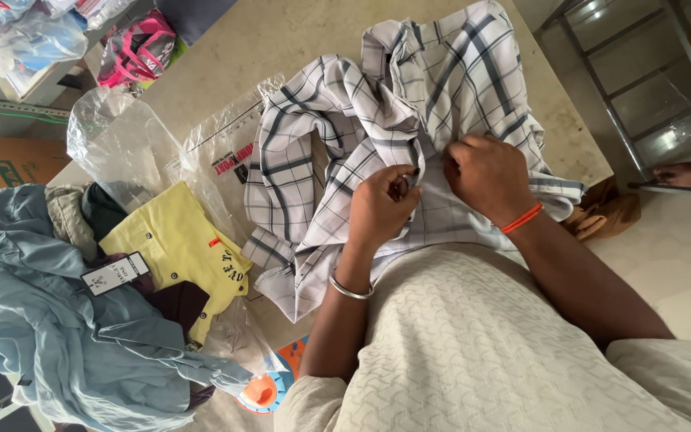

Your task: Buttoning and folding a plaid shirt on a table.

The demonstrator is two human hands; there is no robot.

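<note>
Beige table (281, 40) with garments and a checked shirt (345, 144).
Left hand (381, 206) and right hand (485, 172), close together, both pinch the shirt's fabric; yellow shirt (177, 248) lies left.

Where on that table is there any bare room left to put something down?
The far table top is bare, between the checked shirt and the pink bag. A narrow strip shows by the right edge. The near left is crowded: plastic bags, yellow shirt, blue garment. The left hand and right hand grip the checked shirt.
</note>
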